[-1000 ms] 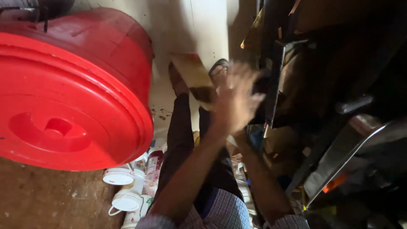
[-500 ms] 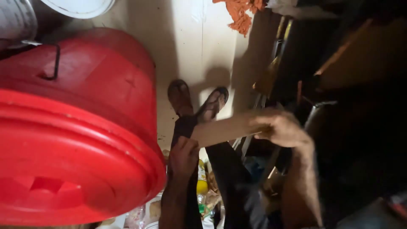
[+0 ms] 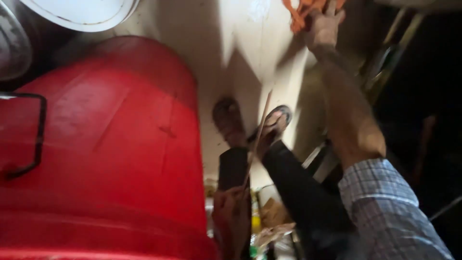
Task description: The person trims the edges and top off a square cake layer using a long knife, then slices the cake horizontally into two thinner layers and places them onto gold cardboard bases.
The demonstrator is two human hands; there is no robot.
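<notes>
Head view: blurred, dim on the right side. Left hand [image 3: 231, 216], low in frame and partly in shadow, is closed around the lower end of a thin flat board [image 3: 257, 137] seen edge-on, rising over the sandalled feet [image 3: 250, 126]. Right hand [image 3: 323, 25] reaches up to an orange cloth [image 3: 301, 10], cut off by the top edge; fingers there, grip cannot be told. Red barrel [image 3: 106, 154] just left.

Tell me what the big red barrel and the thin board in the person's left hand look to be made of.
The red barrel looks like moulded plastic: uniform colour, a dull sheen, scuffs, with a dark handle, probably metal. The thin board, held edge-on in the left hand, looks like pale bare wood or hardboard; blur leaves that open.
</notes>
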